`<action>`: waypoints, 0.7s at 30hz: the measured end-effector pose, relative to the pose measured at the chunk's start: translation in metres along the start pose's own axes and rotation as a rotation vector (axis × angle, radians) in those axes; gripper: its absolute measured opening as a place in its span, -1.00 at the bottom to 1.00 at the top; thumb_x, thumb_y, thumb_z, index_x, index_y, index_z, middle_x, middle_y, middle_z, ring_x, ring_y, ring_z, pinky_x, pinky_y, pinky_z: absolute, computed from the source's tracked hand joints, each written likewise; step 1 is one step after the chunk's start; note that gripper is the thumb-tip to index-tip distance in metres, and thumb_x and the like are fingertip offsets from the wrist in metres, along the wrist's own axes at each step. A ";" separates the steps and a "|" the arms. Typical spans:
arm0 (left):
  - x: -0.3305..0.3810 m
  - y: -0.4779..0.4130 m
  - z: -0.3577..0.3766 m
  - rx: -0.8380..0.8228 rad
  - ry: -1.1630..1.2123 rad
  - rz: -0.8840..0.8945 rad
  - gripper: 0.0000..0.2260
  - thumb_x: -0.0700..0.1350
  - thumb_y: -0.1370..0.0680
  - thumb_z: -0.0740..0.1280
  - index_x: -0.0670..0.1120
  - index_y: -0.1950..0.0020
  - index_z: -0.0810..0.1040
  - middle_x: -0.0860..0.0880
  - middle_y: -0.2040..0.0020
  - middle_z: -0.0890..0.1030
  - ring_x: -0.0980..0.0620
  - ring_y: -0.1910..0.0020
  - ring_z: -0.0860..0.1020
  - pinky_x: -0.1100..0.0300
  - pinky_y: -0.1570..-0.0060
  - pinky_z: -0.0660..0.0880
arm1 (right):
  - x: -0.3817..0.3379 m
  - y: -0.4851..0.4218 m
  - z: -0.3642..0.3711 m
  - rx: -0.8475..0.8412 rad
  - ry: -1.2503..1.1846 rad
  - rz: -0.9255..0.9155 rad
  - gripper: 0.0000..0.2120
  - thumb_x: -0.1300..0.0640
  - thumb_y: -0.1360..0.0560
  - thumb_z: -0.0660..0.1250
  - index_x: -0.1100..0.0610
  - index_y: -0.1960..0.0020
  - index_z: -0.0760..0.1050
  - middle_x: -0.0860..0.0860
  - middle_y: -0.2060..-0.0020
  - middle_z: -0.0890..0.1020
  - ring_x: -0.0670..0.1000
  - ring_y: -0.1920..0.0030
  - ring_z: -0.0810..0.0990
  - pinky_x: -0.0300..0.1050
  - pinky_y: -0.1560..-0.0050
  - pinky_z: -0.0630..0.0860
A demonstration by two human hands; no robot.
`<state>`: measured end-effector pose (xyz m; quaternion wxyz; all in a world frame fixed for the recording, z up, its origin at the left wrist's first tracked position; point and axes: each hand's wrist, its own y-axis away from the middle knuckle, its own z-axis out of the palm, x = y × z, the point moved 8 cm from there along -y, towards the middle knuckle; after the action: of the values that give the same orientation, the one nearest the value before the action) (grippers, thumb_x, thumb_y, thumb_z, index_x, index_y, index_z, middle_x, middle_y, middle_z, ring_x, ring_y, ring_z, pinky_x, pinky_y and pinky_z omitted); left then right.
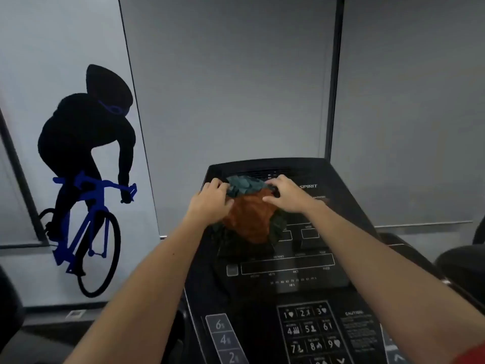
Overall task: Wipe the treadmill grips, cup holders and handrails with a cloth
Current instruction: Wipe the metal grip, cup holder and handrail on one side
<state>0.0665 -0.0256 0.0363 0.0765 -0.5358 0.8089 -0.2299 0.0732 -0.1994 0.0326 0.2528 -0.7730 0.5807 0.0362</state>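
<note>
A crumpled cloth [249, 219], orange in the middle with teal and dark green parts, lies on the upper part of the black treadmill console [288, 266]. My left hand [210, 203] grips the cloth's left edge with curled fingers. My right hand [287, 194] pinches its teal top right corner. Both arms reach forward over the console. The grips, cup holders and handrails are mostly out of view.
The console carries a number keypad [309, 334] and incline buttons [223, 337] near me. A wall panel with a cyclist silhouette [89, 174] stands to the left. Grey blinds [236, 74] hang behind the treadmill. Dark machine parts [462, 264] sit at the right.
</note>
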 end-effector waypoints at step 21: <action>-0.011 0.024 0.001 0.167 0.321 -0.189 -0.69 -0.13 -0.53 0.31 -0.14 -0.27 0.42 -0.17 -0.17 0.45 -0.14 -0.21 0.38 0.02 -0.17 0.36 | -0.014 0.023 0.019 0.311 -0.044 0.055 -0.75 0.13 -0.55 0.22 0.21 -0.19 0.44 0.12 -0.11 0.50 0.12 -0.16 0.45 0.06 -0.17 0.41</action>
<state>0.0514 -0.0086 0.0228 -0.0312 -0.5574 0.7351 -0.3847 0.0519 -0.1831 0.0135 0.3808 -0.7075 0.5946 -0.0303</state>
